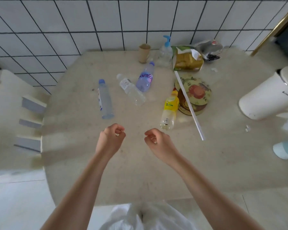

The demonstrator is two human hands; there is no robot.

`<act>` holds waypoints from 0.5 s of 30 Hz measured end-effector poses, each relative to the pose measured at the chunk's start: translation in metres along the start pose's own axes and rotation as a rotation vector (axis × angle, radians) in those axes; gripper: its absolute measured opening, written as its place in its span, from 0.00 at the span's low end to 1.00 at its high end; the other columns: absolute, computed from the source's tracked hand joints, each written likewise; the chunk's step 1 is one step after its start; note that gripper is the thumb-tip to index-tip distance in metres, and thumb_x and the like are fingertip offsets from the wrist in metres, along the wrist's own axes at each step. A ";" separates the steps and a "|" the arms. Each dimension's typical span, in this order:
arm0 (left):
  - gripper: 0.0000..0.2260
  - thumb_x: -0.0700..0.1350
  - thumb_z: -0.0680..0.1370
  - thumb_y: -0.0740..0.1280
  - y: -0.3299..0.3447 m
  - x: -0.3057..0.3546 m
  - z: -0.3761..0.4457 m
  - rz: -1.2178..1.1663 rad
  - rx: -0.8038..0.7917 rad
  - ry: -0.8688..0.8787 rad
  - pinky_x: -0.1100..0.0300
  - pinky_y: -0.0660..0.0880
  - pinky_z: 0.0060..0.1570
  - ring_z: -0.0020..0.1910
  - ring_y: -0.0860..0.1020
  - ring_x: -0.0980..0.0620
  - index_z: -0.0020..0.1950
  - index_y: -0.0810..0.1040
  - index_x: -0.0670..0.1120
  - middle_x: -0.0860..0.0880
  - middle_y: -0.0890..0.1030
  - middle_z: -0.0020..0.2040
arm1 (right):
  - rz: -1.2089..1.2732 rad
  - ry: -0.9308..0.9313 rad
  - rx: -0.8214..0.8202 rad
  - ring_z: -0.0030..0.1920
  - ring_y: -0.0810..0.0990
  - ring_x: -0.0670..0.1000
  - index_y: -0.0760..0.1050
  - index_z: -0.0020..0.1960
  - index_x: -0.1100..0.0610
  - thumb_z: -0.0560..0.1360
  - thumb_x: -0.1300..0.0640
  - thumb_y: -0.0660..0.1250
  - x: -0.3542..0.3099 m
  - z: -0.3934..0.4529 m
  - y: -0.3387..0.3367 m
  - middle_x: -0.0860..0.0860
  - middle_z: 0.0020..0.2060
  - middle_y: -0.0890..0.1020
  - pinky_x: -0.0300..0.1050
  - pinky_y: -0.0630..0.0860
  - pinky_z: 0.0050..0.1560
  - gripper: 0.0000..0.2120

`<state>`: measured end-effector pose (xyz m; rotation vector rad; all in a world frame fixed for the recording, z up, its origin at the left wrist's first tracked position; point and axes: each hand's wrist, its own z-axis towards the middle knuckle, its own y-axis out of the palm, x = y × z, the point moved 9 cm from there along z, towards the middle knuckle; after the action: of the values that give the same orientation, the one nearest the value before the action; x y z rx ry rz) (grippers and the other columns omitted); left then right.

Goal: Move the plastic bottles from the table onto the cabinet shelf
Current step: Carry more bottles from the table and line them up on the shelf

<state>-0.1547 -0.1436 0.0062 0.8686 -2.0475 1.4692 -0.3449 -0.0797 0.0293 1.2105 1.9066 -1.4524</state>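
Several plastic bottles lie on their sides on the round beige table [83, 163]. A clear bottle with a blue cap [104, 99] lies at the left. A clear bottle with a white cap [131, 90] lies in the middle, touching a purple-labelled bottle [145, 77] behind it. A yellow-labelled bottle [169, 111] lies to the right. My left hand [111, 138] and my right hand [158, 141] hover over the table in front of the bottles, fingers loosely curled, holding nothing. No cabinet shelf is in view.
At the back stand a brown paper cup [144, 53], a blue pump dispenser [165, 52], a torn snack bag [187, 59] and grey clutter. A patterned fan [195, 93] and white stick [189, 105] lie right. A white jug [271, 95] lies far right. Chair slats [32, 113] are left.
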 end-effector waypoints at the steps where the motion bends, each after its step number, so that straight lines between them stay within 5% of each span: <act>1: 0.05 0.43 0.74 0.68 -0.004 0.002 0.012 0.005 0.014 -0.015 0.62 0.70 0.44 0.47 0.81 0.49 0.47 0.81 0.52 0.54 0.81 0.40 | -0.015 -0.006 0.002 0.45 0.79 0.47 0.78 0.57 0.58 0.76 0.58 0.65 -0.005 0.014 -0.004 0.49 0.45 0.82 0.33 0.70 0.45 0.11; 7: 0.11 0.43 0.75 0.68 -0.029 0.018 0.082 0.049 0.125 -0.094 0.58 0.72 0.51 0.55 0.79 0.44 0.56 0.80 0.47 0.48 0.83 0.53 | -0.111 -0.010 -0.010 0.49 0.81 0.51 0.79 0.56 0.58 0.75 0.57 0.66 -0.030 0.101 -0.023 0.52 0.49 0.84 0.36 0.70 0.47 0.11; 15: 0.28 0.44 0.74 0.68 -0.034 -0.008 0.163 0.163 0.167 -0.351 0.46 0.70 0.58 0.64 0.67 0.38 0.72 0.63 0.46 0.41 0.67 0.67 | -0.276 -0.045 -0.073 0.58 0.78 0.60 0.75 0.59 0.63 0.77 0.58 0.62 -0.059 0.220 -0.017 0.60 0.56 0.81 0.47 0.71 0.57 0.14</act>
<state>-0.1266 -0.3044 -0.0291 1.1161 -2.3172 1.6937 -0.3620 -0.3070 0.0091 0.9009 2.1415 -1.5154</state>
